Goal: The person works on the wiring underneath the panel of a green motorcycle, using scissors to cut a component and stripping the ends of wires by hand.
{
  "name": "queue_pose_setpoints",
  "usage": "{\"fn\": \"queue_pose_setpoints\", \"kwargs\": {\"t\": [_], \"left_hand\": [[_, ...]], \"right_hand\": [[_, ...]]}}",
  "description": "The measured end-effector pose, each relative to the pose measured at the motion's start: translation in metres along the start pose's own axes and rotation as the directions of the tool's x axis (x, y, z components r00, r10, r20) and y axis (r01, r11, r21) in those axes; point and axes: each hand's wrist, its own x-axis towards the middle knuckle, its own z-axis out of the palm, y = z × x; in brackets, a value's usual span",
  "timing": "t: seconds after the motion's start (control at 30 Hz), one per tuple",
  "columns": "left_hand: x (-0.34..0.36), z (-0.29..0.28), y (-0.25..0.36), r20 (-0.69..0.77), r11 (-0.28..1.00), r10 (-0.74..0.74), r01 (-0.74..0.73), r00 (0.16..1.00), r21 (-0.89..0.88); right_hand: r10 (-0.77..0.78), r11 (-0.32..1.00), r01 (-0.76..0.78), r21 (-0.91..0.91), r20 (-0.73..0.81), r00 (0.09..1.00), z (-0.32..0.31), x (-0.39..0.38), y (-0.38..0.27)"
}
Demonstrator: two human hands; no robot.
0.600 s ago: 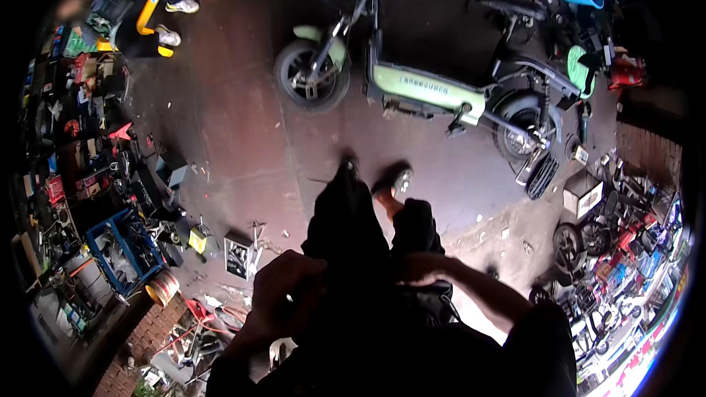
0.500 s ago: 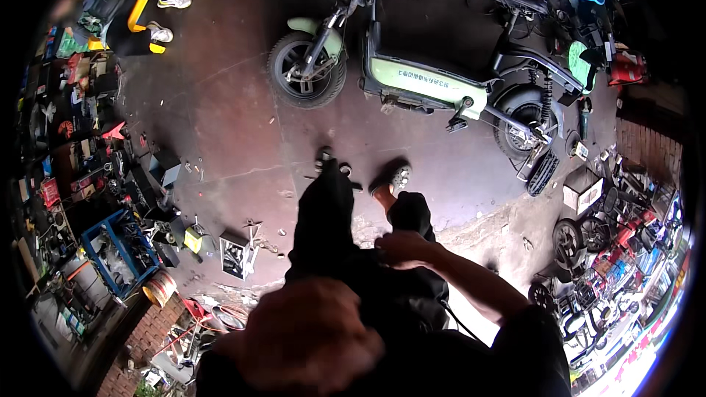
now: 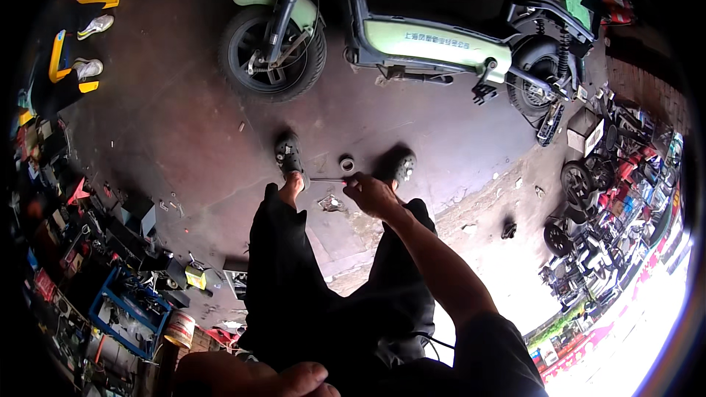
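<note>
Between my feet, my right hand [image 3: 373,197] reaches down with its fingers closed on one end of a screwdriver [image 3: 323,180]. The long thin shaft points left toward my left shoe, and the handle is mostly hidden by the fingers. Just beyond the hand, a small ring-shaped thing [image 3: 347,165] lies on the floor. My left hand [image 3: 254,377] is close to the lower edge, thumb resting against curled fingers; whether anything is in them does not show. Ahead stands a pale green electric scooter [image 3: 434,43], its front wheel [image 3: 272,55] to the left.
Clutter lines the left side, with a blue metal frame [image 3: 131,312] and a white-red bucket [image 3: 179,328]. To the right are a box [image 3: 585,129], loose wheels [image 3: 577,180] and heaped parts. At upper left, a person's shoes [image 3: 95,26] show beside a yellow-legged stool [image 3: 57,55].
My right hand has moved from my thigh down to the floor and closed on the screwdriver. My knees have spread apart, and the view has shifted closer to the scooter.
</note>
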Motion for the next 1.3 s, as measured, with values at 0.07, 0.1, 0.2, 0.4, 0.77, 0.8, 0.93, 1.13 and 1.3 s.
{"fn": "queue_pose_setpoints", "kwargs": {"t": [0.07,0.1,0.2,0.4,0.77,0.8,0.93,1.13,1.3], "left_hand": [[-0.033,-0.031,-0.063,0.599,0.948,-0.039,0.22,0.8,-0.232],[-0.049,-0.005,-0.099,0.497,0.966,-0.041,0.161,0.867,-0.202],[-0.089,0.071,-0.208,0.383,0.948,-0.272,0.315,0.883,-0.053],[-0.127,0.19,-0.406,0.478,0.703,-0.67,0.693,0.568,0.16],[-0.129,0.357,-0.546,0.57,0.3,-0.686,0.889,0.453,-0.346],[-0.126,0.368,-0.549,0.547,0.286,-0.681,0.865,0.486,-0.413],[-0.117,0.397,-0.55,0.462,0.179,-0.681,0.741,0.568,-0.647],[-0.116,0.42,-0.568,0.474,-0.074,-0.608,0.549,0.637,-0.833],[-0.111,0.431,-0.576,0.444,-0.013,-0.685,0.6,0.578,-0.8]], "right_hand": [[0.028,0.995,-0.02,0.096,-0.092,0.995,0.025,0.049,0.022],[-0.105,0.987,0.123,0.1,-0.172,0.979,0.037,0.079,0.033],[-0.201,0.916,0.293,0.273,-0.32,0.926,0.06,0.17,0.062],[0.11,0.551,0.188,0.813,-0.294,0.949,0.024,0.276,0.073],[0.071,0.244,0.602,0.76,-0.633,0.771,-0.003,0.362,0.094],[0.059,0.236,0.619,0.749,-0.646,0.761,-0.009,0.364,0.089],[0.022,0.163,0.667,0.727,-0.679,0.734,-0.02,0.376,0.081],[0.014,0.008,0.709,0.705,-0.709,0.705,-0.012,0.378,0.08],[0.092,0.018,0.717,0.697,-0.715,0.693,-0.011,0.38,0.072]]}}
